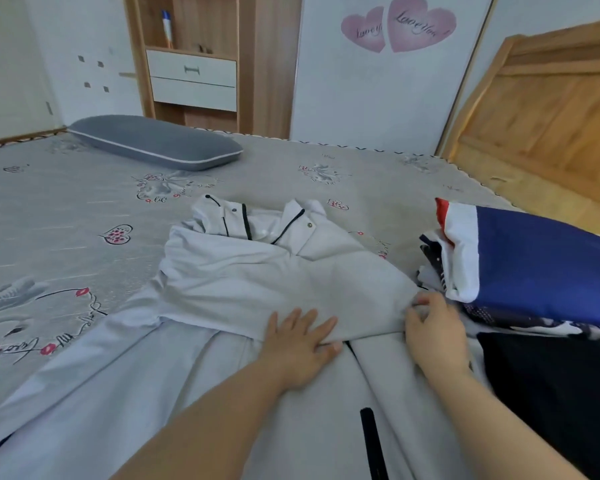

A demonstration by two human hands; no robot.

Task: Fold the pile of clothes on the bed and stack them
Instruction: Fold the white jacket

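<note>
A pale grey-white jacket (257,282) with black trim lies spread on the bed, its collar at the far end and a sleeve folded across its chest. My left hand (300,344) lies flat on the folded sleeve's near edge, fingers straight. My right hand (433,327) pinches the sleeve's fabric at the jacket's right side. To the right sits a pile of clothes (534,258), topped by a blue, white and red garment, with dark patterned cloth (551,386) under it.
The bed (66,216) has a grey sheet printed with hearts. A grey pillow (156,142) lies at its far left. Beyond stand a wooden shelf unit with drawers (193,79), a white wardrobe door (378,81) and a wooden headboard (548,109).
</note>
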